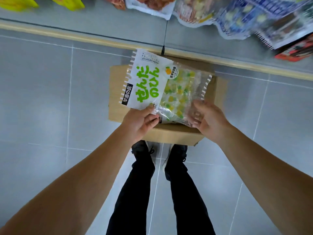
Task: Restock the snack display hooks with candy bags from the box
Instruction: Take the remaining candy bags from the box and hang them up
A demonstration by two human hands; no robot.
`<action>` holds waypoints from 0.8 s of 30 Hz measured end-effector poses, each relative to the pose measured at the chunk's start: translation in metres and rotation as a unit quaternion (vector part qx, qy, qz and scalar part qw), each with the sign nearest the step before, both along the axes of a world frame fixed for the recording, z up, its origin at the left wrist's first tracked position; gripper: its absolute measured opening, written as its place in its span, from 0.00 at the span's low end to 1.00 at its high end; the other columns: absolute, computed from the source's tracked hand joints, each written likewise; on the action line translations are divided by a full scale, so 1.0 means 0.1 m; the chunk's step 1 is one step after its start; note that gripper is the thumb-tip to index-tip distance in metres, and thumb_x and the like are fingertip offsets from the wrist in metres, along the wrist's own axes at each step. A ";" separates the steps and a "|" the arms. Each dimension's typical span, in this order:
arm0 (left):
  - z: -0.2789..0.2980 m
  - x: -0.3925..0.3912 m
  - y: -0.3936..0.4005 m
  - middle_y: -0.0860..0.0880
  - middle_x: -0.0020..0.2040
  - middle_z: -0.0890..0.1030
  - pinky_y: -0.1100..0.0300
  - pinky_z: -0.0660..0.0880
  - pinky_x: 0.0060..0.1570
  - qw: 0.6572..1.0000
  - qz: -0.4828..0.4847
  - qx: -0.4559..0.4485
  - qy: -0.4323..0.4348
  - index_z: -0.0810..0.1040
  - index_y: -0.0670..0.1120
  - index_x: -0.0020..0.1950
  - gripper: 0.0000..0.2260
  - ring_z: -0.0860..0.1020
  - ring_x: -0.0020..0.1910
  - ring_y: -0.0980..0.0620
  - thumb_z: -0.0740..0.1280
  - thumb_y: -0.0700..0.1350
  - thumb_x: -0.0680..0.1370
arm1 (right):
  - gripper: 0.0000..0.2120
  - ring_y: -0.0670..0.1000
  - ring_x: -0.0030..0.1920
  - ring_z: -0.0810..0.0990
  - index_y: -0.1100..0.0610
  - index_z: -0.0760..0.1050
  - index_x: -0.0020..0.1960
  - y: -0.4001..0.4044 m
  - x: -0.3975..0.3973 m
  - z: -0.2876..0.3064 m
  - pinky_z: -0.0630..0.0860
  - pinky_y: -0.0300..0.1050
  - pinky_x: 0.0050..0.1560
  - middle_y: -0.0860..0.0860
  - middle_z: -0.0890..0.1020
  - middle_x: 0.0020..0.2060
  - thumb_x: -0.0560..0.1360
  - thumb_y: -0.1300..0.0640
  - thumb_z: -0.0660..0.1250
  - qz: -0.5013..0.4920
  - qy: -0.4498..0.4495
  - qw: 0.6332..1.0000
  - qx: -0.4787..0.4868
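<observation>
Pinching candy bag (162, 89) edge with left hand (140, 122) above box (218, 92); right hand (208, 119) fingers loosely curled at its corner, grip unclear.

One candy bag (162, 87) up in two hands, left hand (139, 123) and right hand (209, 122), one cardboard box (169, 133) on the floor, two shoes (141, 150), at least six hanging snack packs (194, 10) crowding the top edge, some blurred

Glossy plastic candy bag (162, 87), matt cardboard box (171, 133), smooth floor tiles (42, 99).
</observation>
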State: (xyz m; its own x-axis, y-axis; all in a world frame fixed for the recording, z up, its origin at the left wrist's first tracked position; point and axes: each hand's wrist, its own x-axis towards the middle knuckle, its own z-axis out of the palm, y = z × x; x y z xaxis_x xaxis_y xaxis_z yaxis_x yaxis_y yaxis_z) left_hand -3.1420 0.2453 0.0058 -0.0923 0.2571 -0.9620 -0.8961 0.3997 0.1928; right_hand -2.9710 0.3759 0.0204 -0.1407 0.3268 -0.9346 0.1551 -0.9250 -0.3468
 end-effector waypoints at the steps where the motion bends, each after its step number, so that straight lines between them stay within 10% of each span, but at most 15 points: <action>1: 0.23 -0.05 0.01 0.48 0.32 0.83 0.53 0.79 0.47 1.000 -0.015 0.018 0.005 0.77 0.41 0.47 0.02 0.83 0.36 0.52 0.67 0.38 0.79 | 0.03 0.51 0.31 0.78 0.60 0.73 0.50 -0.02 -0.02 0.23 0.68 0.39 0.23 0.58 0.78 0.47 0.79 0.62 0.66 -0.006 0.013 1.000 0.004; 6: 1.41 -0.27 -0.06 0.48 0.32 0.83 0.48 0.76 0.59 0.990 -0.095 0.099 0.033 0.76 0.41 0.49 0.02 0.83 0.34 0.53 0.64 0.38 0.80 | 0.03 0.52 0.39 0.84 0.58 0.77 0.52 -0.17 -0.07 1.37 0.79 0.42 0.34 0.53 0.85 0.40 0.78 0.62 0.67 -0.010 0.010 1.000 0.014; 10: 2.10 -0.45 -0.16 0.43 0.53 0.83 0.47 0.80 0.55 0.973 -0.158 0.154 0.073 0.76 0.40 0.62 0.11 0.83 0.51 0.44 0.66 0.37 0.79 | 0.06 0.51 0.45 0.83 0.55 0.78 0.50 -0.23 -0.01 2.03 0.79 0.40 0.40 0.53 0.84 0.46 0.74 0.61 0.72 0.056 -0.022 0.996 0.073; 15: 2.95 -0.61 -0.12 0.49 0.53 0.84 0.52 0.80 0.46 0.935 -0.259 0.191 0.146 0.79 0.48 0.56 0.08 0.82 0.50 0.48 0.67 0.40 0.79 | 0.33 0.50 0.55 0.77 0.52 0.70 0.68 -0.16 0.01 2.82 0.75 0.51 0.57 0.45 0.75 0.59 0.67 0.48 0.78 0.195 -0.159 0.932 0.261; 20: 3.68 -0.48 0.06 0.52 0.39 0.82 0.56 0.79 0.36 0.906 -0.312 0.215 0.187 0.80 0.46 0.47 0.03 0.80 0.36 0.52 0.67 0.41 0.79 | 0.09 0.44 0.36 0.80 0.51 0.79 0.47 -0.24 0.16 3.57 0.74 0.44 0.42 0.41 0.82 0.35 0.69 0.52 0.75 0.225 -0.026 0.932 0.283; 24: 4.02 -0.13 0.14 0.52 0.35 0.79 0.59 0.76 0.34 0.892 -0.325 0.226 0.218 0.79 0.47 0.47 0.03 0.78 0.34 0.53 0.68 0.46 0.79 | 0.08 0.51 0.41 0.81 0.57 0.80 0.52 -0.47 0.50 3.89 0.72 0.45 0.41 0.53 0.84 0.41 0.73 0.61 0.72 0.127 -0.005 0.952 0.278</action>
